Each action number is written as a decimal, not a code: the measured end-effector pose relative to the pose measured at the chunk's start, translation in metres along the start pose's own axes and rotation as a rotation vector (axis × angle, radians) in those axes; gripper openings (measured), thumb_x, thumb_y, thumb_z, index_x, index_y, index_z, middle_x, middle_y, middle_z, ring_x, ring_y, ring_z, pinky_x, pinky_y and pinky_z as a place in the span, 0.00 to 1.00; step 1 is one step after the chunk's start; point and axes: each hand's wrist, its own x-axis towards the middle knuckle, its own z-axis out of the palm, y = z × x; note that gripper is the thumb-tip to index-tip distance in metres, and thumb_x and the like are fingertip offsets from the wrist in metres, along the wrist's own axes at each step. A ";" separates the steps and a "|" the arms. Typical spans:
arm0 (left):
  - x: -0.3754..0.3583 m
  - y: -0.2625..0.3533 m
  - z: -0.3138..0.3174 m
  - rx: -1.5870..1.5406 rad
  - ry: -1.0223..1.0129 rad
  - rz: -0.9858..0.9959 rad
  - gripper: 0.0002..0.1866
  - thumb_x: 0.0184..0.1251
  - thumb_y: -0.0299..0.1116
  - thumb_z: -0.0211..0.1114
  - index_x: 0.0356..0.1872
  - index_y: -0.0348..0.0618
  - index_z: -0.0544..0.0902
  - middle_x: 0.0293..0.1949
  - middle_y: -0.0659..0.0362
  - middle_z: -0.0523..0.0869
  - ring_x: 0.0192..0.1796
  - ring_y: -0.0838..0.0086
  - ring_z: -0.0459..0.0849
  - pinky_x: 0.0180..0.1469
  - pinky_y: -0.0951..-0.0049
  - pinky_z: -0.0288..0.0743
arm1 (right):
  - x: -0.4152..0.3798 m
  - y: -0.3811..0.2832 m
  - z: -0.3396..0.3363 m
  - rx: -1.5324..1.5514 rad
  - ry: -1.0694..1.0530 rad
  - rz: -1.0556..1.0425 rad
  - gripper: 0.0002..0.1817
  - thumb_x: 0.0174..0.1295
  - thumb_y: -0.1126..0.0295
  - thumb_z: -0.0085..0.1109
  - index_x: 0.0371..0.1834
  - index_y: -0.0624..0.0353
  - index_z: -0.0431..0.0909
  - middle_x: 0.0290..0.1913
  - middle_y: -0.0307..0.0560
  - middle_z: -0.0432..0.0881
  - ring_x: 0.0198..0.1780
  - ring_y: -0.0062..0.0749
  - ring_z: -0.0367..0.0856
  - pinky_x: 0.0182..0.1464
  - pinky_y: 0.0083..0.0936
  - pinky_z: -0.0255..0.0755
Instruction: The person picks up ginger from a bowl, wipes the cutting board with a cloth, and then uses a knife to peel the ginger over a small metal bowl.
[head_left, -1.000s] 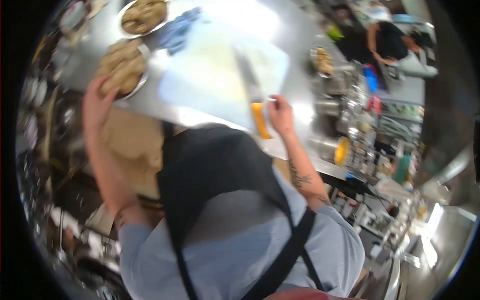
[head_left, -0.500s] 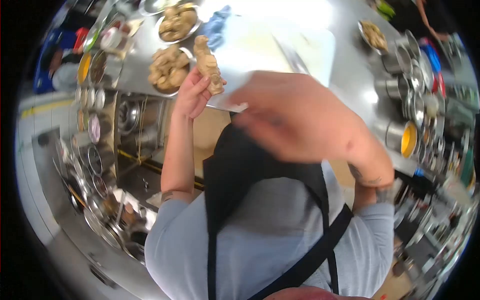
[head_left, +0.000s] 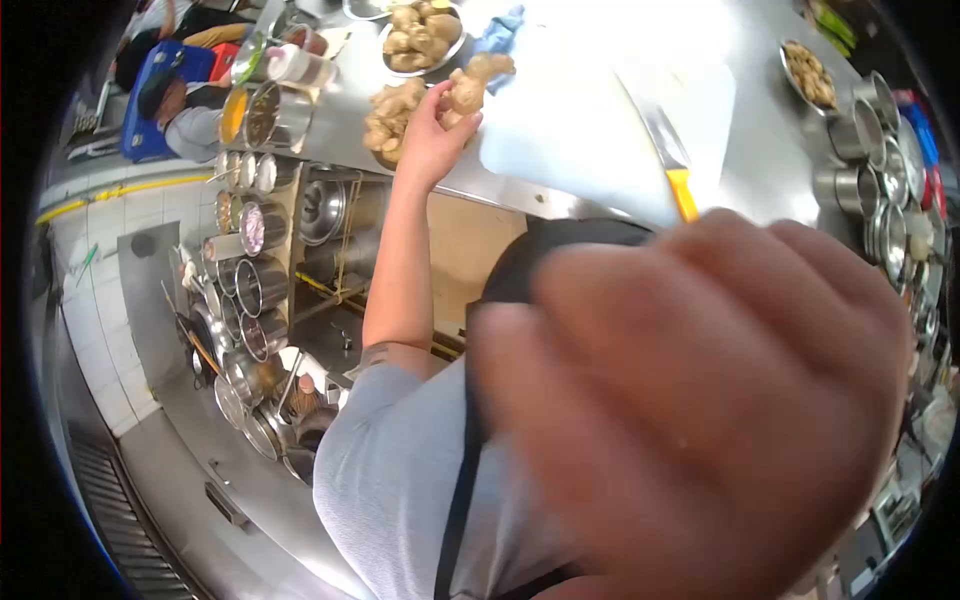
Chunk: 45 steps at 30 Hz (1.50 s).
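My left hand [head_left: 435, 145] is closed round a knobbly piece of ginger [head_left: 466, 92] beside the left edge of the white cutting board [head_left: 560, 140]. Close by it, more ginger [head_left: 392, 115] is heaped in a bowl mostly hidden under the pile. My right hand [head_left: 700, 400] looms large and blurred right in front of the camera, its fingers curled in. Whatever they may hold is hidden. On the board lies a knife [head_left: 662, 140] with an orange handle, whose lower end disappears behind my right hand.
Behind the board's left side are a blue cloth [head_left: 498, 38] and a metal bowl of ginger [head_left: 422, 40]. A dish of smaller pieces [head_left: 808, 72] sits at right, near stacked metal pots [head_left: 855, 135]. Food containers [head_left: 278, 115] line the left end; another person [head_left: 190, 120] is beyond.
My right hand has come up from over the board's front edge towards the camera and now covers much of the view. The view has shifted; my left hand still holds the ginger, now tilted rightwards.
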 end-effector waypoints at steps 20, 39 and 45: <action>0.011 -0.046 -0.089 0.483 0.462 0.172 0.36 0.62 0.42 0.75 0.70 0.38 0.74 0.58 0.43 0.83 0.57 0.51 0.84 0.62 0.58 0.77 | -0.106 0.183 0.167 0.442 0.228 1.048 0.15 0.70 0.70 0.63 0.56 0.67 0.83 0.34 0.43 0.83 0.33 0.25 0.77 0.40 0.26 0.75; -0.003 -0.134 -0.077 0.596 0.614 -0.087 0.41 0.63 0.57 0.75 0.65 0.31 0.74 0.67 0.39 0.75 0.63 0.49 0.79 0.64 0.59 0.74 | -0.216 0.348 0.059 0.219 0.508 1.585 0.44 0.64 0.68 0.62 0.83 0.59 0.53 0.40 0.46 0.87 0.32 0.28 0.85 0.33 0.29 0.79; -0.008 -0.123 -0.064 -0.157 0.588 -0.153 0.37 0.75 0.45 0.69 0.75 0.36 0.66 0.73 0.48 0.72 0.71 0.62 0.74 0.71 0.63 0.69 | -0.228 0.382 0.054 0.345 0.368 1.710 0.36 0.68 0.66 0.61 0.79 0.55 0.63 0.47 0.46 0.88 0.35 0.30 0.86 0.37 0.32 0.81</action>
